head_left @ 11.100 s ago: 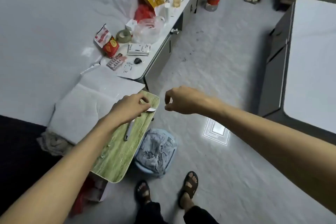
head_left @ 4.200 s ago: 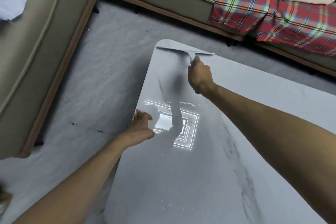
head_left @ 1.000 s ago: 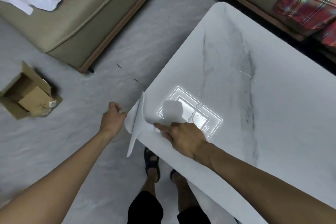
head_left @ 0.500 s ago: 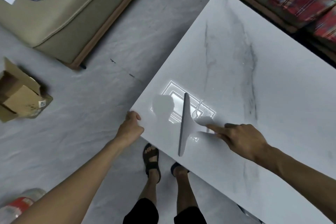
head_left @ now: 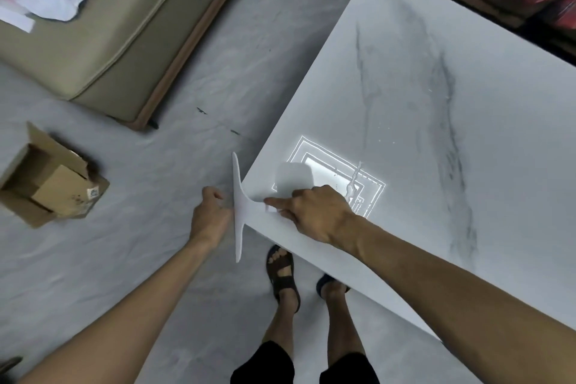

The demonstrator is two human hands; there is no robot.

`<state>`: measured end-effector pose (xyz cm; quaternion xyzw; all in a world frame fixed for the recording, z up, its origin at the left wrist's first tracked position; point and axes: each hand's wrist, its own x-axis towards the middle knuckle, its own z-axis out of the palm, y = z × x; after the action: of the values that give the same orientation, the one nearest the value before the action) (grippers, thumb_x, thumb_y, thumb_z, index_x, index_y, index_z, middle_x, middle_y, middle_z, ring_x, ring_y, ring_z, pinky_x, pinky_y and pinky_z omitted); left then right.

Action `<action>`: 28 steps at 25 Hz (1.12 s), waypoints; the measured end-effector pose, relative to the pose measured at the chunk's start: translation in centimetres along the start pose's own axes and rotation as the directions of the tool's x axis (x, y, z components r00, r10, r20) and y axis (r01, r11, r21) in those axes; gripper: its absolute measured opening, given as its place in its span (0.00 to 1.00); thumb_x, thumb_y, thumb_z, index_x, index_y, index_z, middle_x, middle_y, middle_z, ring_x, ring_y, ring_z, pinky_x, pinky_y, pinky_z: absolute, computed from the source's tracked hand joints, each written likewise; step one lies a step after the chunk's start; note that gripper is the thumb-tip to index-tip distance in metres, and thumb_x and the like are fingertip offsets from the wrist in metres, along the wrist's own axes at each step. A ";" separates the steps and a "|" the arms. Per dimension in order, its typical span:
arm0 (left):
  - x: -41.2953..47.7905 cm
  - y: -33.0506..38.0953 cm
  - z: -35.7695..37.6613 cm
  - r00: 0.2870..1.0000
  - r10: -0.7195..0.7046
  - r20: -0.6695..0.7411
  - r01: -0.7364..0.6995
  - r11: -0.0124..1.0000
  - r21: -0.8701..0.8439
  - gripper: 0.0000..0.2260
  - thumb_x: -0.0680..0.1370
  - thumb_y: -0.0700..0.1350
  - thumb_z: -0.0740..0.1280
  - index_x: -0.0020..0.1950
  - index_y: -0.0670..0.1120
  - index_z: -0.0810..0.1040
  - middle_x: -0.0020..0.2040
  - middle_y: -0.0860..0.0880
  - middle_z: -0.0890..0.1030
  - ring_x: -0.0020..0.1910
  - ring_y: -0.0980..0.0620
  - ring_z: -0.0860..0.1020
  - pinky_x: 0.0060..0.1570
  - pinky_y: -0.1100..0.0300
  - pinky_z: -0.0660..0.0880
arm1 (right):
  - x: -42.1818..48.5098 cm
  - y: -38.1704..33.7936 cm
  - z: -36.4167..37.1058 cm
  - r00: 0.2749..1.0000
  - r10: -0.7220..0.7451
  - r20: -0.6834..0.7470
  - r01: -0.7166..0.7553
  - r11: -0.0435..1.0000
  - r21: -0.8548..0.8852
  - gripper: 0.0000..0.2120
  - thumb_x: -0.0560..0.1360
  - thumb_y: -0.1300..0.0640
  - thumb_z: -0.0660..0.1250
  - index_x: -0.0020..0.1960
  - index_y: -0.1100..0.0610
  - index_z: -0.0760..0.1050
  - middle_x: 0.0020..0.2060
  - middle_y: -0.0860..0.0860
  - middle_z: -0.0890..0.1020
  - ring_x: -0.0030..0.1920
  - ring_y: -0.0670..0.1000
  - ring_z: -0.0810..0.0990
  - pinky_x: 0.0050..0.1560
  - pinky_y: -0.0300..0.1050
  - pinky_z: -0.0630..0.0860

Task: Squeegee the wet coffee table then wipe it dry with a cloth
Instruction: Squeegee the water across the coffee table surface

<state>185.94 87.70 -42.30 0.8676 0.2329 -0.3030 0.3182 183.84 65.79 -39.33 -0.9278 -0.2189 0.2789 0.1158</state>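
Right arm: reaches in from lower right across the near corner of the coffee table (head_left: 436, 134), forearm low over the top.
Right hand (head_left: 314, 212): knuckles up, index finger straight along the handle, other fingers curled round it.
Squeegee (head_left: 240, 212): white; handle on the tabletop, blade along the table's left edge, both ends past the corner.
Left arm: comes up from lower left, over the floor.
Left hand (head_left: 212, 215): just beside the blade, off the table, fingers loosely curled, gripping nothing that shows.
Water (head_left: 352, 187): thin streak behind the right hand.
Cardboard box (head_left: 46, 178): on the floor, left.
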 end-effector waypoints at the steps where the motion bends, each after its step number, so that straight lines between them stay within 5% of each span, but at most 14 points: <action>1: -0.1 0.1 0.1 0.999 0.020 0.046 -0.021 0.999 0.031 0.12 0.72 0.37 0.63 0.52 0.48 0.65 0.42 0.49 0.74 0.35 0.46 0.73 0.30 0.58 0.66 | -0.7 0.9 0.2 1.000 0.018 -0.015 -0.018 1.000 -0.006 0.19 0.82 0.47 0.52 0.71 0.33 0.60 0.48 0.50 0.80 0.45 0.58 0.80 0.38 0.45 0.64; 5: -1.3 1.3 1.8 0.972 0.090 0.219 -0.121 0.984 0.131 0.13 0.72 0.35 0.61 0.53 0.47 0.65 0.37 0.48 0.71 0.32 0.49 0.70 0.29 0.58 0.62 | -7.4 6.3 0.4 0.988 0.151 -0.023 -0.151 0.988 0.036 0.21 0.82 0.46 0.50 0.72 0.30 0.54 0.49 0.47 0.80 0.46 0.57 0.81 0.37 0.46 0.68; 8: -2.5 2.6 3.2 0.923 0.170 0.346 -0.250 0.947 0.201 0.13 0.71 0.35 0.61 0.52 0.47 0.65 0.43 0.50 0.69 0.39 0.48 0.72 0.30 0.59 0.63 | -13.9 9.9 0.4 0.957 0.290 -0.007 -0.290 0.957 0.013 0.20 0.81 0.42 0.46 0.72 0.28 0.50 0.41 0.45 0.77 0.41 0.53 0.80 0.36 0.46 0.74; 10: -2.9 3.2 4.1 0.892 0.195 0.408 -0.307 0.924 0.230 0.12 0.72 0.35 0.61 0.51 0.47 0.64 0.53 0.47 0.71 0.54 0.43 0.74 0.40 0.58 0.71 | -17.4 11.4 0.2 0.931 0.365 -0.010 -0.365 0.931 0.002 0.20 0.81 0.41 0.44 0.72 0.28 0.50 0.38 0.44 0.75 0.38 0.52 0.79 0.35 0.46 0.74; 12: -3.0 3.3 5.0 0.876 0.189 0.444 -0.330 0.905 0.267 0.12 0.73 0.35 0.61 0.50 0.47 0.63 0.67 0.40 0.68 0.68 0.39 0.68 0.59 0.49 0.70 | -19.2 11.6 0.2 0.918 0.397 -0.028 -0.396 0.918 0.013 0.20 0.80 0.40 0.43 0.72 0.28 0.51 0.37 0.44 0.74 0.37 0.51 0.79 0.35 0.46 0.75; 14: -2.9 3.2 5.7 0.869 0.163 0.467 -0.345 0.876 0.336 0.11 0.73 0.34 0.60 0.50 0.47 0.63 0.72 0.36 0.63 0.70 0.38 0.65 0.63 0.48 0.68 | -18.8 10.4 0.6 0.939 0.340 -0.042 -0.338 0.940 0.054 0.20 0.81 0.41 0.45 0.72 0.28 0.53 0.37 0.43 0.75 0.37 0.51 0.79 0.34 0.45 0.74; 16: -2.7 3.3 6.2 0.892 0.141 0.430 -0.321 0.868 0.380 0.11 0.73 0.34 0.58 0.51 0.47 0.63 0.69 0.36 0.66 0.64 0.38 0.72 0.53 0.52 0.71 | -16.7 8.0 1.5 0.979 0.202 -0.023 -0.199 0.975 0.096 0.20 0.81 0.42 0.48 0.72 0.29 0.54 0.42 0.43 0.78 0.41 0.53 0.80 0.35 0.43 0.70; 19: -3.0 3.2 6.6 0.947 0.182 0.264 -0.272 0.893 0.358 0.12 0.72 0.34 0.57 0.50 0.47 0.64 0.52 0.42 0.76 0.42 0.44 0.75 0.35 0.57 0.67 | -13.5 4.9 3.9 0.997 0.021 0.070 -0.025 0.999 0.047 0.20 0.82 0.45 0.49 0.73 0.33 0.57 0.45 0.48 0.78 0.42 0.57 0.79 0.36 0.45 0.66; 21: -3.7 2.8 7.2 0.941 0.259 0.217 -0.322 0.881 0.346 0.12 0.71 0.34 0.57 0.49 0.48 0.64 0.46 0.47 0.74 0.42 0.46 0.74 0.32 0.58 0.64 | -13.3 5.4 4.8 0.999 -0.005 0.053 0.005 1.000 -0.006 0.20 0.82 0.47 0.51 0.73 0.34 0.58 0.44 0.50 0.78 0.41 0.58 0.79 0.35 0.45 0.64; 28: -7.9 2.8 13.2 0.893 0.299 0.337 -0.408 0.854 0.323 0.13 0.71 0.32 0.59 0.50 0.47 0.64 0.62 0.41 0.69 0.62 0.41 0.71 0.55 0.54 0.71 | -21.9 14.9 4.5 0.998 0.056 0.010 -0.056 0.998 -0.035 0.22 0.82 0.46 0.51 0.72 0.28 0.53 0.43 0.47 0.79 0.38 0.55 0.81 0.33 0.43 0.65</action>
<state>177.00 74.99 -43.93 0.8903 -0.0429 -0.3957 0.2212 170.04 42.85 -37.78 -0.9339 -0.1982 0.2835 0.0906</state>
